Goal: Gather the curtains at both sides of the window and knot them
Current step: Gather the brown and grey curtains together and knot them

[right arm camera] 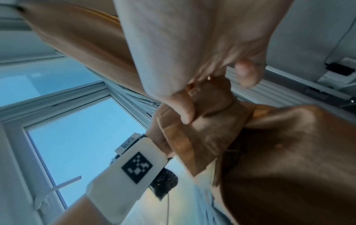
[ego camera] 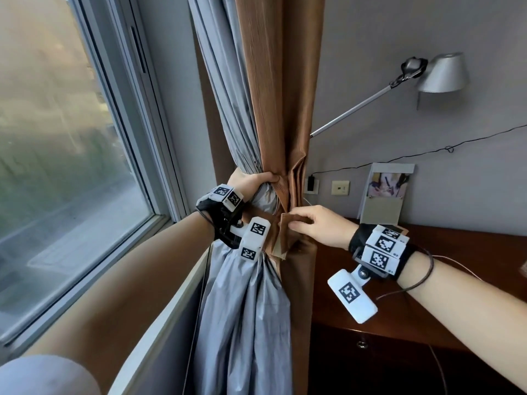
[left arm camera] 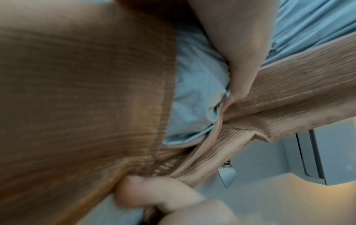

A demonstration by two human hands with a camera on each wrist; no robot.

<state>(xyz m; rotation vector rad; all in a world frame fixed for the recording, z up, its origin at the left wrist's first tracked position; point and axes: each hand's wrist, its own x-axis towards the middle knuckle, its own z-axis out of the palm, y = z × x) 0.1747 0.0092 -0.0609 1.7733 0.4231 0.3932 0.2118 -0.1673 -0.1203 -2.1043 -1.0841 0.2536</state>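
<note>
A brown curtain (ego camera: 281,89) and its grey lining (ego camera: 228,89) hang bunched together right of the window (ego camera: 65,138). My left hand (ego camera: 251,181) grips the gathered bundle at its waist, fingers curled round brown (left arm camera: 269,97) and grey (left arm camera: 194,91) cloth. Just below and to the right, my right hand (ego camera: 310,223) pinches a flat brown fabric strip (ego camera: 285,238) between thumb and fingers; in the right wrist view that strip (right arm camera: 202,134) folds over beside the left wrist. Below the hands the grey lining (ego camera: 242,309) fans out loosely.
A dark wooden desk (ego camera: 427,280) stands right of the curtain, under my right forearm. A silver wall lamp (ego camera: 442,72) on a long arm reaches out from behind the curtain. A leaning picture frame (ego camera: 385,192), wall sockets (ego camera: 312,185) and a black cable sit on the wall.
</note>
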